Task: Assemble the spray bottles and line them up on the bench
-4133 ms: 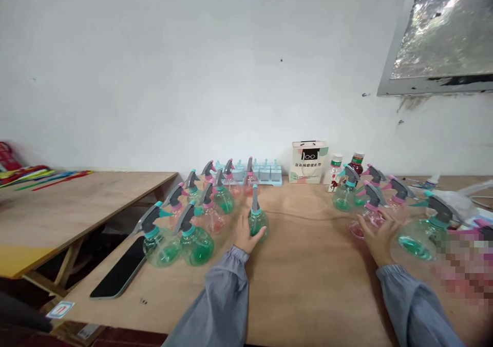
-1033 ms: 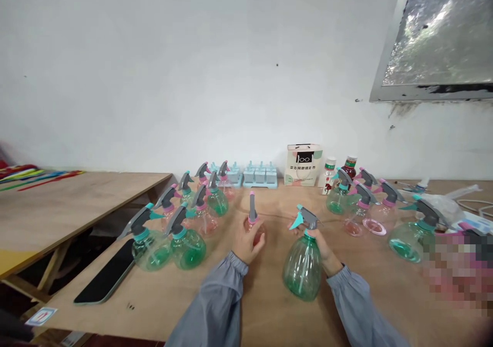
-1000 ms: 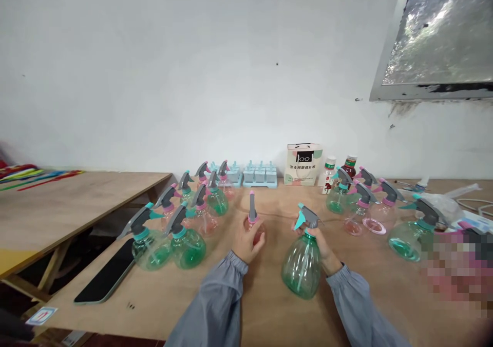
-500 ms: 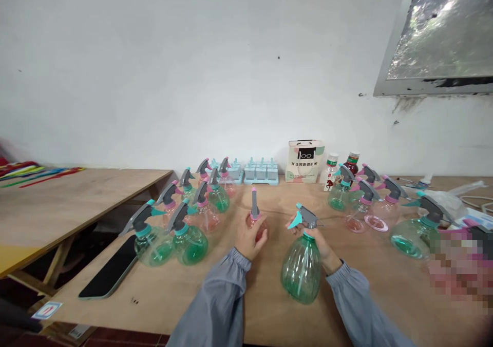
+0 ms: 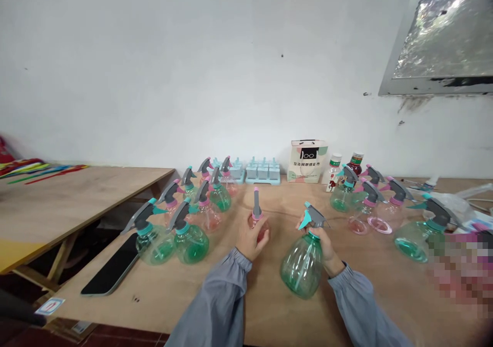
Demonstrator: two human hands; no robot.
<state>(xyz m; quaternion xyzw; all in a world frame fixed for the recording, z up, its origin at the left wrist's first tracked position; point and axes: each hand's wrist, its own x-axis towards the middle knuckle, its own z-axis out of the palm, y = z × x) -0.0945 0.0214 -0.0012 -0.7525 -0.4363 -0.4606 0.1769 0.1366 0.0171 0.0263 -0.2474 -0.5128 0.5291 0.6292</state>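
Observation:
My left hand (image 5: pixel 249 236) is wrapped round the body of a small pink spray bottle (image 5: pixel 257 208) that stands upright in the middle of the table, its grey head showing above the fingers. To the right, my right hand (image 5: pixel 323 244) grips a large clear green spray bottle (image 5: pixel 302 267) by its neck, just below the grey and teal trigger head. This bottle tilts, its base swung toward the left. Some of my right fingers are hidden behind the trigger head.
Several green and pink spray bottles (image 5: pixel 191 243) stand at the left beside a black phone (image 5: pixel 111 267). More bottles (image 5: pixel 341 198) are at the right. Light blue moulds (image 5: pixel 263 172) and a paper bag (image 5: pixel 307 161) stand along the wall. A second table (image 5: pixel 77 203) is at far left.
The green bottle in my right hand has tilted more, its head moving right while its base stays further left. My left hand still holds the pink bottle. The view has shifted slightly.

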